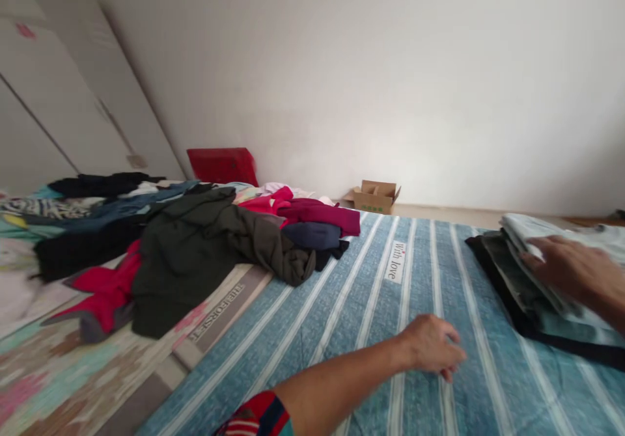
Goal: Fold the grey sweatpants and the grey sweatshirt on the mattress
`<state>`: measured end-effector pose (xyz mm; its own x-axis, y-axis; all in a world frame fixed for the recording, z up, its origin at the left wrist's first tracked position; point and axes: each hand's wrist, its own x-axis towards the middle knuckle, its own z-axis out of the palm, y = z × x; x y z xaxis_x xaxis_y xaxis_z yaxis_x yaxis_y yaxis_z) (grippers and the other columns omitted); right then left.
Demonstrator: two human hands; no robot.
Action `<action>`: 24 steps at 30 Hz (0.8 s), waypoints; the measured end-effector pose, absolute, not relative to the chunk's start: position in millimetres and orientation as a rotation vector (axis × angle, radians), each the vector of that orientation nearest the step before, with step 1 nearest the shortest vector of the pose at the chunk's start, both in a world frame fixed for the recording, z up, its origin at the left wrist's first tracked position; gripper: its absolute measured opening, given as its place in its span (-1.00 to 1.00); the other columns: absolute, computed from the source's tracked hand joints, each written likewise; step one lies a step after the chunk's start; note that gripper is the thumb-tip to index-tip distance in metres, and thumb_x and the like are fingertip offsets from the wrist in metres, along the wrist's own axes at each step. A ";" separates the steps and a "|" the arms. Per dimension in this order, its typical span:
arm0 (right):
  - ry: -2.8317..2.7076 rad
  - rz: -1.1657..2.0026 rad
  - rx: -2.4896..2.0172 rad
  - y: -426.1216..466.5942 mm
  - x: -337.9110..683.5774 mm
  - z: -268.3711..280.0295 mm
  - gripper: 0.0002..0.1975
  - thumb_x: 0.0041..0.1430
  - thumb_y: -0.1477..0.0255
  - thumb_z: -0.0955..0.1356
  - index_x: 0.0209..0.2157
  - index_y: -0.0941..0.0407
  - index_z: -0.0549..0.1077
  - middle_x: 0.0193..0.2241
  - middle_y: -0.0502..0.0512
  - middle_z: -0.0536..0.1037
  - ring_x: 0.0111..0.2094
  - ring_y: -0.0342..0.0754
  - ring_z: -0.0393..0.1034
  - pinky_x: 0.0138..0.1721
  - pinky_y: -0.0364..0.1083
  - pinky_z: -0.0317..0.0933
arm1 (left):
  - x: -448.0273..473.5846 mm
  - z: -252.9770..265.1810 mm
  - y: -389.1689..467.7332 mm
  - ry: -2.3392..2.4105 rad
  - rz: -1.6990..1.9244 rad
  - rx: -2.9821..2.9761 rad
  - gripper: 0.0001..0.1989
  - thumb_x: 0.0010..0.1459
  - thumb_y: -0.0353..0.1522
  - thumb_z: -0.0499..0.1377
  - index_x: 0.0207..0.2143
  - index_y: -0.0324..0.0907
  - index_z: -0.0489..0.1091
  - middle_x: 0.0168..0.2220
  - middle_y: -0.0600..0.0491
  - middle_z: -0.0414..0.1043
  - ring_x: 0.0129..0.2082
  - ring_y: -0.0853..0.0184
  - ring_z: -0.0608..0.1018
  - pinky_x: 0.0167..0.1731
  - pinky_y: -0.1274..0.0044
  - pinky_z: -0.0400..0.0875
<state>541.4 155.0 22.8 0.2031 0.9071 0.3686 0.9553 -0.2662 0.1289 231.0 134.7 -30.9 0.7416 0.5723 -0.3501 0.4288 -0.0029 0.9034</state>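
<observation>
My left hand (432, 348) hangs low over the blue striped bedding (336, 338), its fingers loosely bent and slightly apart, with no object visible in them. On the right, my right hand (569, 270) lies over a stack of folded clothes (517, 228), fingers stretched across its top. Pale light-blue cloth forms the upper layers of that stack, with grey-green folds below and a black garment (493, 280) at the bottom. The right fingertips are a little blurred.
Left of the striped bedding lies a heap of unfolded clothes, including dark green trousers (190, 254), a maroon garment (317, 215) and a red-and-grey piece (105, 293). Farther back are a red box-like object (222, 164) and an open cardboard box (374, 197) near the white wall (371, 78).
</observation>
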 end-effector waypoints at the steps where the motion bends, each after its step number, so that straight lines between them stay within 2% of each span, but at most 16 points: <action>1: -1.867 -0.493 -2.276 152.7 511.6 16.5 -0.58 0.22 0.25 0.20 0.02 0.14 0.42 0.04 0.30 0.42 -0.06 0.20 0.38 -0.11 0.09 0.18 | 214.6 -34.2 133.3 0.864 0.177 1.614 -0.68 -0.06 -0.46 0.13 -0.18 -0.26 0.41 -0.64 0.18 0.33 -0.72 0.45 0.41 -0.67 0.65 0.29; 4: -1.979 -0.152 -2.047 142.2 422.3 -16.3 -0.63 0.20 0.29 0.21 -0.07 0.12 0.48 -0.03 0.27 0.48 -0.09 0.07 0.42 -0.11 -0.06 0.23 | 169.0 -43.0 128.9 0.954 0.317 1.556 -0.71 -0.02 -0.46 0.10 -0.20 -0.27 0.41 -0.64 0.17 0.34 -0.73 0.45 0.40 -0.67 0.63 0.28; 8: -2.012 0.195 -1.804 122.9 328.5 -68.2 -0.57 0.20 0.22 0.15 -0.09 0.14 0.47 -0.09 0.20 0.52 -0.13 0.07 0.45 -0.08 -0.02 0.27 | 114.4 -47.8 128.4 1.015 0.475 1.488 -0.74 -0.02 -0.43 0.10 -0.23 -0.27 0.40 -0.65 0.16 0.35 -0.73 0.44 0.41 -0.67 0.62 0.27; 10: -2.026 0.256 -1.737 112.5 295.2 -85.7 -0.55 0.21 0.24 0.13 -0.07 0.17 0.46 -0.07 0.21 0.50 -0.09 0.06 0.44 -0.04 -0.02 0.26 | 89.6 -46.9 131.3 1.047 0.553 1.458 -0.78 -0.03 -0.40 0.12 -0.28 -0.26 0.40 -0.65 0.15 0.36 -0.72 0.44 0.42 -0.67 0.63 0.26; 16: -2.028 -0.011 -1.858 89.9 238.6 -109.0 -0.58 0.21 0.33 0.13 -0.05 0.15 0.47 0.04 0.24 0.42 0.10 0.13 0.26 0.09 0.09 0.14 | 40.0 -46.3 145.2 1.155 0.822 1.213 -0.83 -0.05 -0.31 0.17 -0.41 -0.24 0.34 -0.63 0.07 0.42 -0.69 0.39 0.48 -0.71 0.65 0.20; 24: -2.030 -0.177 -1.951 74.9 207.8 -112.6 -0.56 0.26 0.41 0.09 0.05 0.17 0.39 0.11 0.27 0.35 0.15 0.16 0.19 0.11 0.13 0.10 | 35.1 -48.9 148.4 1.121 0.927 1.109 -0.78 -0.03 -0.25 0.18 -0.39 -0.24 0.34 -0.59 0.05 0.44 -0.65 0.39 0.50 -0.70 0.65 0.26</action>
